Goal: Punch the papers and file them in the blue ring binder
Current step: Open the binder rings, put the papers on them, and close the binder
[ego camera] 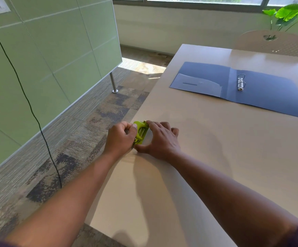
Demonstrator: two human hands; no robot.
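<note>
At table edge (144, 107), both hands' fingers (132, 128) curled gripping green punch (140, 131); blue binder (262, 90) open.

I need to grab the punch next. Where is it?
The green punch sits at the table's left edge, gripped between the left hand and right hand, nearer than the open binder.

Office, green partition panel (52, 56), carpet tiles (91, 111), beige desk (198, 157)

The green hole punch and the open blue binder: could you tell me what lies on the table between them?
Nothing: in the head view, only bare table separates the green hole punch, gripped by both hands, from the blue binder.
</note>
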